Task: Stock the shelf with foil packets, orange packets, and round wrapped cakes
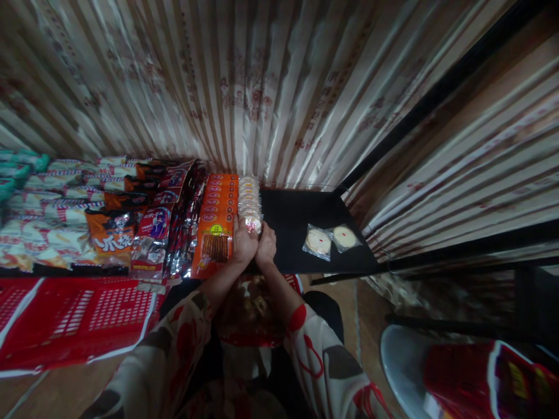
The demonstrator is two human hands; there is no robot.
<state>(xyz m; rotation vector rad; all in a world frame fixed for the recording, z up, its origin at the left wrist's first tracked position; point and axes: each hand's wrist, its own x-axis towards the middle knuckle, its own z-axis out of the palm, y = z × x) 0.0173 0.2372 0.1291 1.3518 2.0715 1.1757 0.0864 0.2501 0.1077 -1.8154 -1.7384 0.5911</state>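
Note:
My left hand (243,241) and my right hand (266,244) meet at the front of a row of clear-wrapped round white cakes (249,198) on a black shelf (297,218). Both hands have fingers curled round the front packet (254,223) of that row. Left of the row lies a stack of orange snack packets (217,224). Two loose wrapped round cakes (318,241) (345,237) lie apart on the shelf to the right of my hands. My sleeves are white with red and grey patterns.
Further left the shelf holds rows of dark, red and pale snack bags (151,233). A red plastic basket (78,317) sits at lower left, another red container (489,378) beside a pale stool at lower right. Striped foil sheeting (271,87) backs the shelf.

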